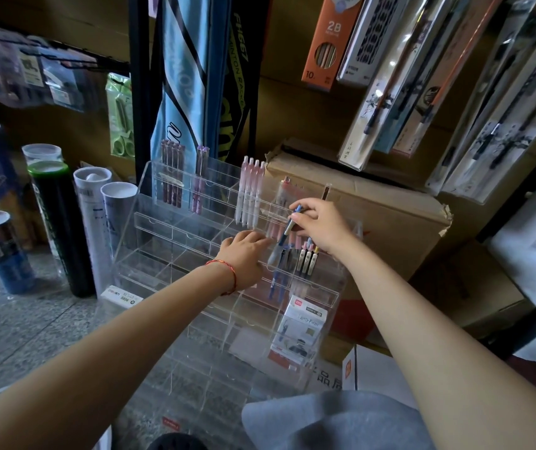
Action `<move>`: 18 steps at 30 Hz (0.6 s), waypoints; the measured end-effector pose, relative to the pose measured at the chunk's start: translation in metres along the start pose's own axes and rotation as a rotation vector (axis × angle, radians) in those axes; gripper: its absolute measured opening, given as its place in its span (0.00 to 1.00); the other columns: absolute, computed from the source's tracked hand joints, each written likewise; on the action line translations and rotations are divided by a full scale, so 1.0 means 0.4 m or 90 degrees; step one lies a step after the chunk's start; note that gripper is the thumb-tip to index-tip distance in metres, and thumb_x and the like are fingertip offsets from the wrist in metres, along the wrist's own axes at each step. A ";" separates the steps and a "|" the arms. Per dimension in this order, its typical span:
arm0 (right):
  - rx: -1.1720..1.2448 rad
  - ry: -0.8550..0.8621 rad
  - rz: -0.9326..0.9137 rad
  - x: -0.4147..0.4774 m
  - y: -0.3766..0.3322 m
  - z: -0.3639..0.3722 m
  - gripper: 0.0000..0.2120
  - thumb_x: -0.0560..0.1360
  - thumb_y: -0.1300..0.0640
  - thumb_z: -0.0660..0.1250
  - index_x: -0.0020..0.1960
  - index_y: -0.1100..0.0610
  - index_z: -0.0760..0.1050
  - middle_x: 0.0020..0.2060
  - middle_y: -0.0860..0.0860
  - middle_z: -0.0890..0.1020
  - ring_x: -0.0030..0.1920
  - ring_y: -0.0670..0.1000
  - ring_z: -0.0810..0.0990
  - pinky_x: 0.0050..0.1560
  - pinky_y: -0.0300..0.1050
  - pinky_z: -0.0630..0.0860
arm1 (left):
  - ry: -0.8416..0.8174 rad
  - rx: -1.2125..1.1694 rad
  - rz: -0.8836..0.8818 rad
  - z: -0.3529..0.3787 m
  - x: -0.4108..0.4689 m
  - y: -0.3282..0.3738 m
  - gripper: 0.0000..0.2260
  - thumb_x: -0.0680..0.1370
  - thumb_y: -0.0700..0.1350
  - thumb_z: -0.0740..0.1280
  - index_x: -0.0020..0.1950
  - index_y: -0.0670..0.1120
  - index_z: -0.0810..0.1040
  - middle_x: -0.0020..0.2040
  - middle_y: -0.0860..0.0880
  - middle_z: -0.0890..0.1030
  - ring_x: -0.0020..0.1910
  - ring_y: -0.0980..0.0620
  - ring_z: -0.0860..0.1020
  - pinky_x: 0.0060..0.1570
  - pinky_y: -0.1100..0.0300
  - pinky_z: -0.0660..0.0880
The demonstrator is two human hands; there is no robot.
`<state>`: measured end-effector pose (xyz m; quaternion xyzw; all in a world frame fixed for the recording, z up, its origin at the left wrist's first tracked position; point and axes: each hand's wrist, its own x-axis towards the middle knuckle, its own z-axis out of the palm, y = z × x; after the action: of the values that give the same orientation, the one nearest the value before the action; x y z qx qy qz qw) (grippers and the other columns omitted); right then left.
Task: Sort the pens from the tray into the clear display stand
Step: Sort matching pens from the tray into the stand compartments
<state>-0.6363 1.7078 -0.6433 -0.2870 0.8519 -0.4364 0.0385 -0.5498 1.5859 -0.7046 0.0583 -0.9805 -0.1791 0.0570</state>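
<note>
A clear tiered display stand [175,241] stands on the floor in front of me. My right hand [322,227] pinches a blue pen [287,230] and holds it tilted over a right-hand compartment of a middle tier. My left hand [244,258] rests with straight fingers on the stand's tier edge just left of that pen. Dark red pens [171,172], purple pens [200,180] and pink-white pens [250,193] stand in the top row. Three pens with pale caps [307,258] stand below my right hand. The tray is not in view.
A battered cardboard box [373,206] sits right behind the stand. Several shuttlecock tubes [59,222] stand on the floor at left. Racket bags [192,76] hang behind, and packaged brushes [422,92] hang at upper right. A small card box [302,326] sits in a lower right compartment.
</note>
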 end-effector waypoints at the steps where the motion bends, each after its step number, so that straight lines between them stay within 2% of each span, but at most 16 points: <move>1: 0.001 -0.011 0.006 -0.003 -0.002 0.001 0.07 0.77 0.65 0.62 0.54 0.59 0.75 0.49 0.59 0.82 0.50 0.57 0.81 0.53 0.53 0.79 | -0.004 -0.005 -0.002 -0.002 -0.001 0.001 0.27 0.77 0.41 0.60 0.75 0.52 0.57 0.74 0.51 0.60 0.74 0.49 0.53 0.71 0.48 0.52; 6: -0.013 -0.053 0.027 -0.008 -0.002 0.013 0.09 0.78 0.65 0.61 0.56 0.63 0.76 0.51 0.64 0.80 0.50 0.65 0.80 0.51 0.57 0.79 | -0.008 -0.012 -0.008 -0.003 -0.001 0.002 0.27 0.77 0.40 0.59 0.75 0.52 0.57 0.74 0.51 0.60 0.74 0.49 0.52 0.71 0.47 0.54; 9: -0.041 -0.058 0.021 -0.006 0.004 0.018 0.10 0.78 0.63 0.62 0.56 0.63 0.78 0.50 0.64 0.81 0.44 0.57 0.78 0.40 0.43 0.75 | -0.012 -0.013 -0.007 -0.004 -0.001 0.003 0.27 0.77 0.40 0.59 0.75 0.52 0.56 0.74 0.51 0.60 0.74 0.49 0.52 0.71 0.48 0.54; 10: -0.045 -0.059 0.022 -0.006 0.006 0.018 0.10 0.77 0.63 0.62 0.56 0.62 0.78 0.51 0.63 0.81 0.44 0.55 0.78 0.40 0.41 0.74 | -0.013 -0.012 -0.006 -0.005 -0.001 0.002 0.27 0.77 0.40 0.58 0.75 0.51 0.56 0.74 0.51 0.59 0.74 0.49 0.52 0.71 0.48 0.54; 12: -0.026 -0.052 0.028 -0.009 0.005 0.017 0.10 0.78 0.64 0.62 0.56 0.62 0.78 0.51 0.62 0.81 0.46 0.54 0.78 0.45 0.44 0.76 | -0.017 -0.010 -0.004 -0.005 -0.002 0.001 0.27 0.77 0.41 0.59 0.75 0.51 0.56 0.74 0.51 0.59 0.74 0.50 0.52 0.71 0.48 0.53; 15: -0.021 0.044 0.007 -0.006 -0.020 -0.022 0.09 0.78 0.62 0.61 0.56 0.61 0.77 0.52 0.57 0.80 0.51 0.55 0.79 0.55 0.54 0.77 | -0.016 0.012 -0.002 -0.005 -0.002 0.004 0.28 0.77 0.42 0.60 0.75 0.51 0.55 0.74 0.50 0.59 0.75 0.49 0.52 0.72 0.47 0.50; 18: -0.047 0.181 -0.065 -0.025 -0.069 -0.115 0.09 0.79 0.61 0.60 0.56 0.59 0.76 0.47 0.53 0.79 0.49 0.55 0.80 0.54 0.53 0.78 | -0.017 0.035 0.012 0.000 -0.003 0.020 0.30 0.77 0.42 0.61 0.76 0.51 0.52 0.76 0.49 0.55 0.76 0.49 0.48 0.73 0.44 0.44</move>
<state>-0.6299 1.7335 -0.5956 -0.2664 0.8484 -0.4427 -0.1153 -0.5495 1.5935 -0.7016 0.0482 -0.9862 -0.1521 0.0443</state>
